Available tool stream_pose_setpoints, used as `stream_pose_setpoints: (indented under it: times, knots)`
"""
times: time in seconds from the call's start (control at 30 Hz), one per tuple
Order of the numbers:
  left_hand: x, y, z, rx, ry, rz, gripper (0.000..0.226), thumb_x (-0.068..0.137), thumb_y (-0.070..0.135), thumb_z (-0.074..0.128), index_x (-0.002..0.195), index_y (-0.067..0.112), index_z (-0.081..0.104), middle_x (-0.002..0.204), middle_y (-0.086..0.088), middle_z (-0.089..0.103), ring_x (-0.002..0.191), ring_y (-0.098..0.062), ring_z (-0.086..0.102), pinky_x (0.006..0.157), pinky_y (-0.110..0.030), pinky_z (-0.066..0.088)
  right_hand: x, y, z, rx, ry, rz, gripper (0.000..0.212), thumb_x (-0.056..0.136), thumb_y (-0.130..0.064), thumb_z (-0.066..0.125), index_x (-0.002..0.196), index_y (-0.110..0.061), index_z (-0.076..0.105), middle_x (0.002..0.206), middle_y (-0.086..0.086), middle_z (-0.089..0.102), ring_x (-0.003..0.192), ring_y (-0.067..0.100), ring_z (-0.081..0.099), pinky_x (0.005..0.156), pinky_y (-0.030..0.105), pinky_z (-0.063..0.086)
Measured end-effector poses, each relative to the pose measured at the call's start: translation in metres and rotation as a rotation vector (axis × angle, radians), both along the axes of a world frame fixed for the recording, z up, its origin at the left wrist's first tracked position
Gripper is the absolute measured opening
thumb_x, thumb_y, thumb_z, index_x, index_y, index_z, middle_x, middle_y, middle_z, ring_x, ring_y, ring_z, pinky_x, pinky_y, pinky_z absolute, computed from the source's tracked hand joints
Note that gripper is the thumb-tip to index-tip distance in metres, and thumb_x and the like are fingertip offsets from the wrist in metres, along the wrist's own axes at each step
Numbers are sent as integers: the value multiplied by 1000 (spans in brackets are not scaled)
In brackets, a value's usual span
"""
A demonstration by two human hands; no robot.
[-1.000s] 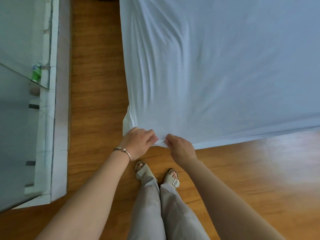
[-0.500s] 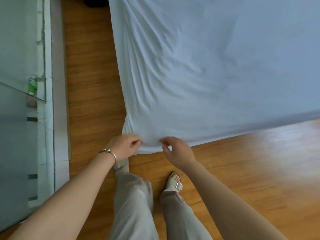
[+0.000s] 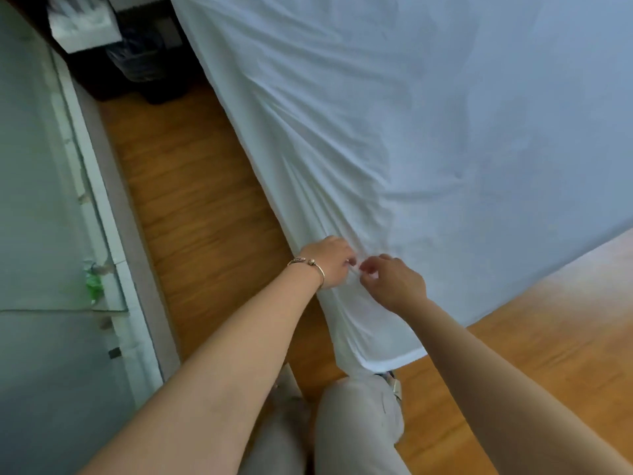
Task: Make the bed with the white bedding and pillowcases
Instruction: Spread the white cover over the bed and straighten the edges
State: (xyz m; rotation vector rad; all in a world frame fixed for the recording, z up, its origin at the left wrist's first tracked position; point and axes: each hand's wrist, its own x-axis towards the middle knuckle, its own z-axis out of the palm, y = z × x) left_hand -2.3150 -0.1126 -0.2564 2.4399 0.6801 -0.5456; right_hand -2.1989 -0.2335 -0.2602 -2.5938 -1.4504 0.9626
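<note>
The white sheet (image 3: 428, 132) is being spread over the bed, covering nearly all of the upper right of the view, and its near corner is being worked at the bed's corner, just above the person's knees. The left hand (image 3: 325, 264) is being held curled against the cloth at the bed's edge, its fingertips closed on a small fold. The right hand (image 3: 394, 282) is being held just beside it, thumb and forefinger pinched together on the same fold — though motion blur is making it hard to tell how much cloth is actually caught between them. The two hands are almost touching. Below them a loose flap of the sheet is hanging down toward the wooden floor (image 3: 191, 207), its hem draping in front of the person's legs.

The cloth is judged to be light, thin and quite limp: creases are fanning out from the pinched spot across the mattress, so any pull is being carried far into the fabric. It is best gripped at the hem or right at the corner — not mid-panel, where only slack would be gathered. Nothing fragile is involved, but smooth cotton is likely to slip from a shallow pinch, so a fuller handful is advised before the corner is drawn tight.
</note>
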Motion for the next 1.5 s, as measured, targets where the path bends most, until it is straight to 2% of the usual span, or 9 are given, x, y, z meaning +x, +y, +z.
stream_pose_setpoints:
  times: [0.27,0.43,0.77,0.87,0.97,1.1,1.23,1.4,1.5]
  knots:
    - [2,108,-18,181,-146,-42,52,87,16,65,134,23,44,133,3,44,125,-19,41,102,-31,32,-21,96,2,225,-9,-20,51,88,-42,65,133,-22,52,128,-4,52,122,18,44,91,34,47]
    - [14,172,-35,301,-122,-132,23,85,29,67,107,24,62,113,5,56,114,-19,47,96,-27,30,-25,141,-9,64,-70,-144,16,94,-13,54,107,-16,62,105,4,61,101,25,57,73,29,40]
    - [-16,213,-33,-137,72,-182,5,85,29,68,87,30,63,97,11,62,94,-12,55,82,-25,44,-39,173,-4,-337,202,-174,12,88,-19,62,99,-21,65,99,2,61,91,22,60,85,33,53]
    - [-18,227,-31,-282,111,-291,12,92,34,59,101,28,64,105,9,60,100,-14,55,84,-27,44,-31,202,5,-434,209,-55,17,91,-31,57,98,-18,66,96,1,63,90,23,61,79,33,51]
    - [-20,267,-26,-414,60,-309,21,97,34,49,116,27,57,113,5,55,106,-15,53,87,-32,45,-26,261,7,-238,195,-180,30,94,-43,50,111,-22,64,109,-2,62,98,20,59,80,32,50]
    - [-11,375,-30,-123,-227,-150,34,95,18,50,128,26,53,124,6,54,119,-14,46,100,-30,39,-19,366,4,79,181,-372,39,91,-37,61,127,-26,53,124,-7,51,118,14,48,90,31,46]
    - [8,490,-38,198,-199,-405,47,86,16,64,129,27,49,126,6,50,120,-18,45,103,-30,30,-24,453,-6,69,91,-443,54,82,-47,71,128,-27,50,124,-8,51,117,13,48,90,32,47]
    - [7,552,-51,284,-331,-444,30,60,14,89,69,20,61,69,5,61,65,-19,57,64,-21,35,-37,493,-24,-60,1,-457,13,94,-20,58,107,-17,58,112,2,60,103,25,56,76,31,41]
    - [-1,557,-56,296,-431,-454,36,52,26,90,76,18,64,74,5,62,67,-18,59,63,-20,39,-45,486,-29,32,1,-554,6,92,-14,61,95,-17,64,97,0,63,92,24,59,73,31,43]
